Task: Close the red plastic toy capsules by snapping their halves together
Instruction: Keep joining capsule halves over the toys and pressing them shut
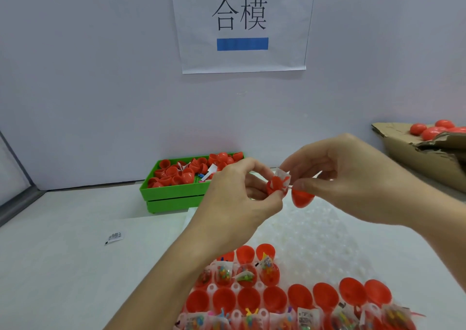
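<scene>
White worktop (63,266) fills the scene, with a pale wall (100,77) behind it. Nearest, at the bottom right, open red capsule halves (300,297) are seen in rows, several holding small packets of coloured toys (245,276); bubble wrap (315,239) lies just beyond them. Above these, a red half (275,185) with a clear packet sticking out is pinched in the curled fingers of the left hand (234,198). Just to its right, a second half (302,198) is gripped by the right hand (353,178), thumb and fingers curled round it; the two halves are close but not joined. A small label (114,237) lies at left. Farther back, a green tray (174,193) of loose halves is seen, and at far right a cardboard box (423,158) with closed capsules (433,129). A paper sign (242,24) is fixed to the wall.
</scene>
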Tool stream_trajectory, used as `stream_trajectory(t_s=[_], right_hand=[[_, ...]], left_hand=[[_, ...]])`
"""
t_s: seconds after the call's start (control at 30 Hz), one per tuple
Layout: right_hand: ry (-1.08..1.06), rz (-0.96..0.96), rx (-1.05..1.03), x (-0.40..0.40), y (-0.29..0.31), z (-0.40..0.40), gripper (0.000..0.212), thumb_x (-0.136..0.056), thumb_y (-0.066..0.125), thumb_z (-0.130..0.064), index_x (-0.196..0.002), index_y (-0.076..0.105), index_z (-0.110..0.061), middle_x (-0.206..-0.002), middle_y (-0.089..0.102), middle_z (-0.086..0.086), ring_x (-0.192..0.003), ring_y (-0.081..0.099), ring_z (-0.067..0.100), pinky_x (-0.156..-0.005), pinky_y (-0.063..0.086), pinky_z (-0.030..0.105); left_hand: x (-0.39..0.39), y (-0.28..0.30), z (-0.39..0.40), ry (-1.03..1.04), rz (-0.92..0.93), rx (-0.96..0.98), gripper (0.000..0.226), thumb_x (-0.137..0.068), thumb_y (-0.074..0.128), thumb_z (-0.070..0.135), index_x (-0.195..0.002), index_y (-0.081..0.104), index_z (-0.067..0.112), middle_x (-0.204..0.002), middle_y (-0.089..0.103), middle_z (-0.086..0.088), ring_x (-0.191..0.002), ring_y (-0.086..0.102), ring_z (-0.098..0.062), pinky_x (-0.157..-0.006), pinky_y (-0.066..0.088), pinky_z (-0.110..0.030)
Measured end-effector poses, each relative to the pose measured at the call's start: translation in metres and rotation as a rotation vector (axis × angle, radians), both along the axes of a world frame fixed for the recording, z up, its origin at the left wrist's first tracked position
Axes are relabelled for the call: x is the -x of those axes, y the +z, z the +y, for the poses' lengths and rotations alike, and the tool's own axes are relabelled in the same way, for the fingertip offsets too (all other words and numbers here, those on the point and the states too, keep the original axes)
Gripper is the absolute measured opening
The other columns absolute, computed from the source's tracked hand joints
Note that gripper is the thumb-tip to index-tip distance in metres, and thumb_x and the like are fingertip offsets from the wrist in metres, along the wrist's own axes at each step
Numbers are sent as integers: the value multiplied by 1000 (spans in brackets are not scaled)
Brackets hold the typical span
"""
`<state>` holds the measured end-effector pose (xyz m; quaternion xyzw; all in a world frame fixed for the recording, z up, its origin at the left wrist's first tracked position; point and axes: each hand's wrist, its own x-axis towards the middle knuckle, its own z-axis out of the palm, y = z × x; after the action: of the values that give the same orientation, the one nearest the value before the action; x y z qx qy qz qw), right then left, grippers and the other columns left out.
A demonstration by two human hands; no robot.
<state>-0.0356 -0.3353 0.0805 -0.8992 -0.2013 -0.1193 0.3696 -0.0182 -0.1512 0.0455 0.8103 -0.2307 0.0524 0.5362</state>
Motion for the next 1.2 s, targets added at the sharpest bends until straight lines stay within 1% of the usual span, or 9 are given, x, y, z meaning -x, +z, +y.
stream_trajectory(t_s=[0.1, 0.27, 0.43, 0.53, 0.67, 0.8, 1.0, 1.1, 1.2], right_hand=[[-2, -40, -23, -2, -2, 1, 27, -85, 73, -4, -94, 75, -29, -76, 74, -15, -67, 72, 5, -72, 59, 28], [15, -32, -45, -2, -2, 0, 26, -83, 76, -6, -94, 75, -29, -77, 74, -13, -67, 72, 5, -71, 61, 30], [87, 19, -98, -1, -1, -3, 17, -83, 77, -13, -93, 76, -27, -78, 76, -7, -63, 74, 15, -69, 61, 32], [55, -27, -84, -2, -4, -2, 17, -81, 78, -15, -90, 75, -29, -76, 74, -9, -62, 73, 11, -67, 61, 30], [25, -59, -91, -4, -7, 3, 15, -80, 79, -15, -86, 75, -29, -72, 74, -12, -64, 72, 4, -65, 58, 22], [21, -61, -95, -5, -6, 1, 13, -81, 78, -12, -86, 78, -24, -72, 75, -13, -68, 72, 3, -73, 58, 20], [18, -95, -76, -4, -5, 1, 23, -80, 78, -6, -88, 74, -27, -77, 75, -14, -74, 73, 3, -74, 60, 26], [1, -110, -71, -4, -6, 3, 30, -80, 77, -5, -88, 69, -32, -77, 74, -16, -72, 72, 3, -73, 60, 25], [-4, -111, -80, -5, -7, 2, 29, -80, 76, -4, -87, 69, -31, -76, 74, -16, -72, 72, 3, -72, 59, 25]], left_hand=[[1, 1, 1, -26, -20, -4, 15, -85, 74, 15, -95, 67, 23, -82, 75, 7, -76, 73, -8, -71, 58, -19], [1, 1, 2, -25, -38, -28, 15, -84, 75, 17, -95, 69, 26, -84, 75, 6, -79, 73, -7, -78, 59, -24], [0, 1, 2, -31, -28, -20, 13, -85, 75, 20, -96, 69, 25, -86, 75, 6, -80, 73, -8, -77, 60, -27], [0, 0, 2, -44, -30, -17, 15, -85, 75, 20, -97, 68, 25, -86, 75, 6, -80, 73, -8, -77, 60, -26], [0, -1, 1, -44, -45, -5, 19, -84, 77, 25, -99, 67, 26, -86, 75, 8, -80, 73, -6, -76, 60, -24], [0, -1, 1, -54, -44, 10, 18, -84, 75, 33, -99, 66, 27, -86, 76, 7, -81, 73, -6, -79, 60, -28], [-2, -1, 2, -78, -3, 79, 16, -85, 72, 31, -99, 67, 24, -87, 76, 3, -84, 74, -13, -83, 61, -38], [-4, -2, 3, -94, 25, 98, 11, -89, 70, 21, -100, 67, 20, -88, 76, 0, -85, 74, -13, -83, 61, -36], [-6, -2, 3, -112, 42, 125, 6, -95, 64, 15, -99, 69, 16, -86, 77, -1, -85, 74, -13, -82, 61, -32]])
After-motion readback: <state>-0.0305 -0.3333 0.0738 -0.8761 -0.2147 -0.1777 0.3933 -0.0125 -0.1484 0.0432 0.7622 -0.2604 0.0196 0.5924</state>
